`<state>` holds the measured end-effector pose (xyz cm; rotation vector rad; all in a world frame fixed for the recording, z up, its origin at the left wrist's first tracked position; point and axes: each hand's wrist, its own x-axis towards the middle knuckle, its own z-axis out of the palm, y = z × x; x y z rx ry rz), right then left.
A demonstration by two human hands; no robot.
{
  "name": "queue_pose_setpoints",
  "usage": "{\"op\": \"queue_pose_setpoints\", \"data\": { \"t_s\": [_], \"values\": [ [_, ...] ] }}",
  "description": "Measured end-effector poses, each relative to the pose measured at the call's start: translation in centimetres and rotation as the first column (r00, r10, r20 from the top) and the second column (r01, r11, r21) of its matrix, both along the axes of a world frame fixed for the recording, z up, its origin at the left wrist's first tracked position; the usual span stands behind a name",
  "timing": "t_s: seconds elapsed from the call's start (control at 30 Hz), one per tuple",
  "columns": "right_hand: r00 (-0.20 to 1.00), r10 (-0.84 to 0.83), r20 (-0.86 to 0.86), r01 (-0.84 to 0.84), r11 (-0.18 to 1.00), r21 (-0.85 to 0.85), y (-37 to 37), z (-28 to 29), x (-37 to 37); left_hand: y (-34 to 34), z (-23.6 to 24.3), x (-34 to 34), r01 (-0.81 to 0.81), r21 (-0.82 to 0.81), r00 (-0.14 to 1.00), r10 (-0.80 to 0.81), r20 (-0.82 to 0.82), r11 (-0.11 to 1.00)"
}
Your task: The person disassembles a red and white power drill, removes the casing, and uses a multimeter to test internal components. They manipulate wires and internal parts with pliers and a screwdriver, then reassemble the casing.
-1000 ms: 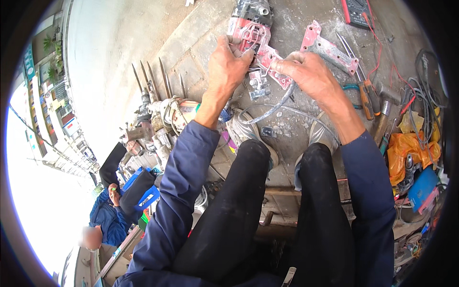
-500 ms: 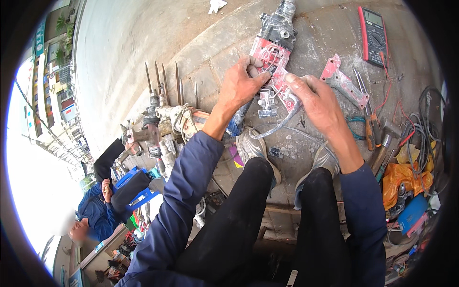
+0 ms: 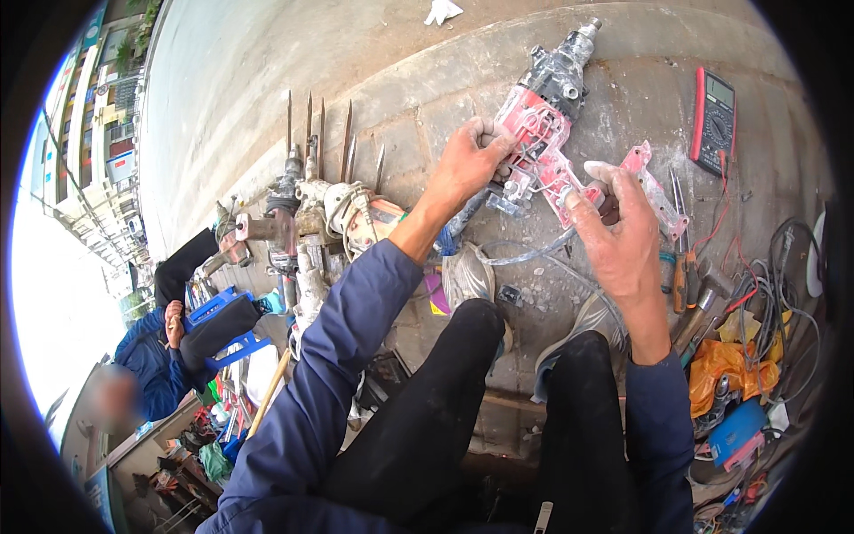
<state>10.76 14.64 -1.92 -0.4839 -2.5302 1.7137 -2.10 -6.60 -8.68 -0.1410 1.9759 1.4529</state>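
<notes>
- Drill [image 3: 544,120] is lying on the paving [image 3: 391,147] between the two hands, shell opened up with its wires showing, nose angled away and a bit right.
- Left hand [image 3: 476,156] has its thumb and fingers bent in at the drill's left edge. Can't tell if they're pinching anything.
- Right hand [image 3: 620,222] is at the drill's handle end, thumb right by it, fingers curled. Can't tell if that's a real grip either.
- Cover [image 3: 656,191], pink and dusty, sits just right of the drill's handle.
- Meter [image 3: 714,125], red and black, is further right of the drill.
- Cable [image 3: 525,256] loops on the near side of the drill.
- Dusty tools [image 3: 356,218] are piled left of the drill.
</notes>
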Motion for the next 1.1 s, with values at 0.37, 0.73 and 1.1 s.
{"op": "queue_pose_setpoints", "data": {
  "t_s": [0.37, 0.73, 1.1],
  "values": [
    [0.943, -0.293, 0.158, 0.309, 0.947, -0.091, 6.7, -2.8, 4.3, -1.2, 1.2, 0.6, -0.105, -0.064, 0.985, 0.113, 0.133, 0.992],
    [0.618, -0.76, 0.2, 0.6, 0.621, 0.504, 24.7, -6.8, 20.9, -5.4, 4.1, -0.3, -0.173, -0.097, 0.984, 0.176, 0.029, 0.98],
    [0.619, -0.754, 0.221, 0.455, 0.573, 0.681, 26.3, -10.1, 23.2, -5.5, 3.7, 0.6, -0.069, -0.123, 0.997, 0.064, -0.04, 0.99]
  ]
}}
